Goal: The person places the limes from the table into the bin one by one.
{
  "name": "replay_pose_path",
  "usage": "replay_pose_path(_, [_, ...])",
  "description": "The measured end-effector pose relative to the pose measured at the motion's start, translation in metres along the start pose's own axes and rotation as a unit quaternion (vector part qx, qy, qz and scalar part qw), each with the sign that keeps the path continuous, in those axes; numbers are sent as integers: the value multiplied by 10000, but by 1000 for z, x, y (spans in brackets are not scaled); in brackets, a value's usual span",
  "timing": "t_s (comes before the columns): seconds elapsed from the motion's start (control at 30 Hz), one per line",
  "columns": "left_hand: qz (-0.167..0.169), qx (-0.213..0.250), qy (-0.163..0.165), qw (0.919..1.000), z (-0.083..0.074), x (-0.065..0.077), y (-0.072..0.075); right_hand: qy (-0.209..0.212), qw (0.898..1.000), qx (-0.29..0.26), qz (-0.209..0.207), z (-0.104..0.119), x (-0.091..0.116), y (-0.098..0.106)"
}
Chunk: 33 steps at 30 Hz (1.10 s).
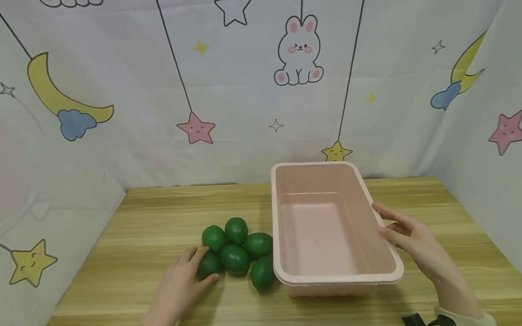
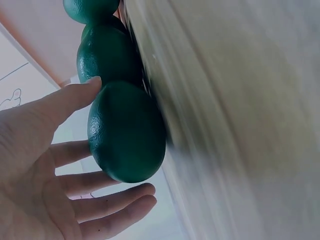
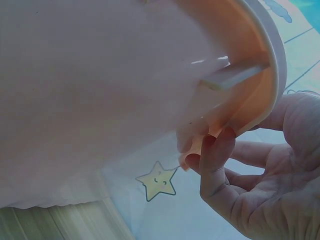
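Note:
Several dark green limes lie bunched on the table left of a pale pink plastic basin (image 1: 338, 279). My left hand (image 1: 178, 280) is at the nearest left lime (image 1: 208, 265). In the left wrist view the thumb tip meets the upper edge of this lime (image 2: 127, 132), while the fingers extend loosely behind and below it. Another lime (image 2: 107, 55) sits right beyond the thumb. At the basin's right side, my right hand (image 1: 420, 243) grips the rim. The right wrist view shows its fingers (image 3: 220, 150) curled under the rim's edge. The basin's inside is bare.
The wood-grain table (image 1: 157, 212) ends at a white cloth backdrop (image 1: 243, 159) printed with stars, moons and a rabbit. Cloth also hangs along both sides. The rightmost limes (image 1: 263, 272) lie close against the basin's left wall. A black strap (image 1: 415, 322) shows by the right wrist.

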<state>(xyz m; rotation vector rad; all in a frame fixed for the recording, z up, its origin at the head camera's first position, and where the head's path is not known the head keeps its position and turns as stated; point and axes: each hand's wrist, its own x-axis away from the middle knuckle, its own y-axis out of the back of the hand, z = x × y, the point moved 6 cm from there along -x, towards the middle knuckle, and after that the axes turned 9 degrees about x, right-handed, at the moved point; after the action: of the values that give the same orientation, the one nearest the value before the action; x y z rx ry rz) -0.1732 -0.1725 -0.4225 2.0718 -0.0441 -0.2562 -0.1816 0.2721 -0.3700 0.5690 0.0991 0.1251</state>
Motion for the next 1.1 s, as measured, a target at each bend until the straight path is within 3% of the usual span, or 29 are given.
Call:
replay_pose_path(0.73, [-208, 39, 147, 9997, -1, 1, -2, 131, 9999, 70, -5, 2, 1, -2])
replay_pose_path(1.1, [-21, 84, 161, 9998, -1, 2, -3, 72, 9999, 131, -53, 1, 1, -2])
